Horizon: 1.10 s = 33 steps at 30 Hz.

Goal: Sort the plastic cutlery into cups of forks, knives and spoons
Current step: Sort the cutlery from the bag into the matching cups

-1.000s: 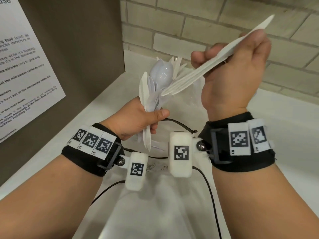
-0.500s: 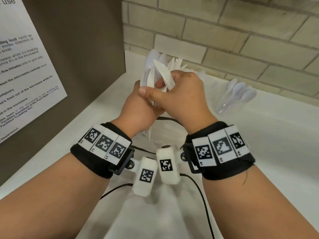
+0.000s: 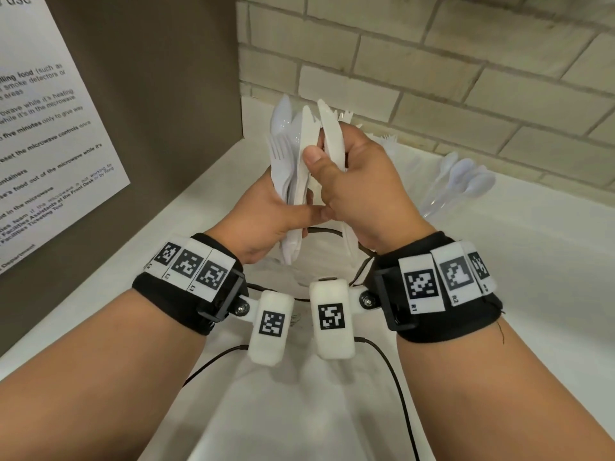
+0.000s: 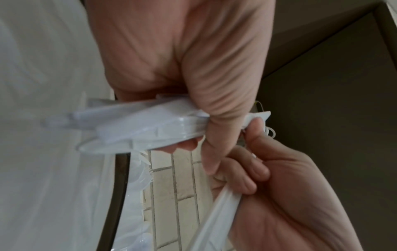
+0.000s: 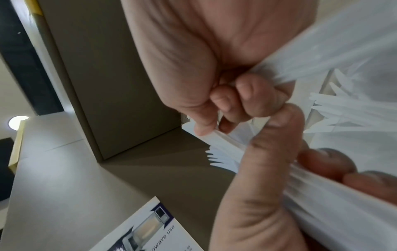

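Observation:
My left hand [image 3: 293, 211] grips a mixed bundle of white plastic cutlery [image 3: 286, 161] upright by the handles, with forks, spoons and knives fanned at the top. The right hand [image 3: 321, 154] is pressed against it. Its curled fingers hold a white knife [image 3: 329, 131], and its thumb pinches another knife [image 3: 304, 138] that stands in the bundle. In the left wrist view my left hand [image 4: 199, 135] wraps the bundle [image 4: 139, 129]. In the right wrist view my right hand [image 5: 217, 125] clasps knife handles [image 5: 322, 64]. A clear cup of spoons [image 3: 462, 181] stands at the right.
A white counter [image 3: 499, 261] runs to a brick wall [image 3: 432, 61] behind. A brown panel with a printed notice [image 3: 50, 128] closes the left side. Fork tines [image 3: 389, 138] show behind my right hand. Black cables [image 3: 396, 377] trail over the counter near my wrists.
My right hand came down from the upper right, carrying knives, to the bundle in my left hand. It now pinches a further knife there. The left hand rose slightly.

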Available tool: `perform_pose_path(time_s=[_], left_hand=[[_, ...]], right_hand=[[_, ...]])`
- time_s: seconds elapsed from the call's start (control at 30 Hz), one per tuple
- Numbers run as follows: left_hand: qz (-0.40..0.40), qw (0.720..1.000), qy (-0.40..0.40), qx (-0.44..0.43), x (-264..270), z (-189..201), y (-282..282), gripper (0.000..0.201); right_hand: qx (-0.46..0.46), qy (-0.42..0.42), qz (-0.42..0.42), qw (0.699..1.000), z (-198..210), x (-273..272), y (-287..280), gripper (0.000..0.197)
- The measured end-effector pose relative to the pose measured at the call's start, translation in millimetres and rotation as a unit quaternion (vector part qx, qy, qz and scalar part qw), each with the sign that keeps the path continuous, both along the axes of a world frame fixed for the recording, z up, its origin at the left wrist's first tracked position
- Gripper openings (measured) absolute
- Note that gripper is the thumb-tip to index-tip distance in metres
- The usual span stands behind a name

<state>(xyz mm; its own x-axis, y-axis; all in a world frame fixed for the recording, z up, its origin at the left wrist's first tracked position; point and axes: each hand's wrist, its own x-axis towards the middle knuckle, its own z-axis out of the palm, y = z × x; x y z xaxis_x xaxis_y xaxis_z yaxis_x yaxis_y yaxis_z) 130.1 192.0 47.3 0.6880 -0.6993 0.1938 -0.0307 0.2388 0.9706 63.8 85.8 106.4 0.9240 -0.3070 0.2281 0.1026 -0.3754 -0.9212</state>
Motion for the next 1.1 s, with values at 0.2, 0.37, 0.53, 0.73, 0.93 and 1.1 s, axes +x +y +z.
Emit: perform_pose_path(time_s=[0.2,0.37,0.53,0.73,0.93,1.1], left_hand=[[-0.066,0.997,0.048,0.006,7,-9,6,0.049],[-0.093,0.984,0.143,-0.041,10,-16,4,0.056],[-0.062,0.969,0.232,-0.056,13,-18,8,0.034],[-0.100,0.937,0.326,-0.079,23,-19,23,0.035],[-0.041,0.951,0.305,-0.028,37,-11,31,0.034],[0.003,0.958,0.287,0.007,45,-2,31,0.042]], right_hand=[[0.159,0.021,0.006,0.987,2,-1,-5,0.006],[0.208,0.030,-0.013,0.977,1,1,-12,0.007],[0.224,-0.032,-0.071,0.971,1,3,-21,0.007],[0.236,-0.104,-0.128,0.958,9,20,-52,0.010],[0.156,-0.126,-0.194,0.960,14,72,-75,0.028],[0.079,-0.208,-0.196,0.955,16,124,-86,0.022]])
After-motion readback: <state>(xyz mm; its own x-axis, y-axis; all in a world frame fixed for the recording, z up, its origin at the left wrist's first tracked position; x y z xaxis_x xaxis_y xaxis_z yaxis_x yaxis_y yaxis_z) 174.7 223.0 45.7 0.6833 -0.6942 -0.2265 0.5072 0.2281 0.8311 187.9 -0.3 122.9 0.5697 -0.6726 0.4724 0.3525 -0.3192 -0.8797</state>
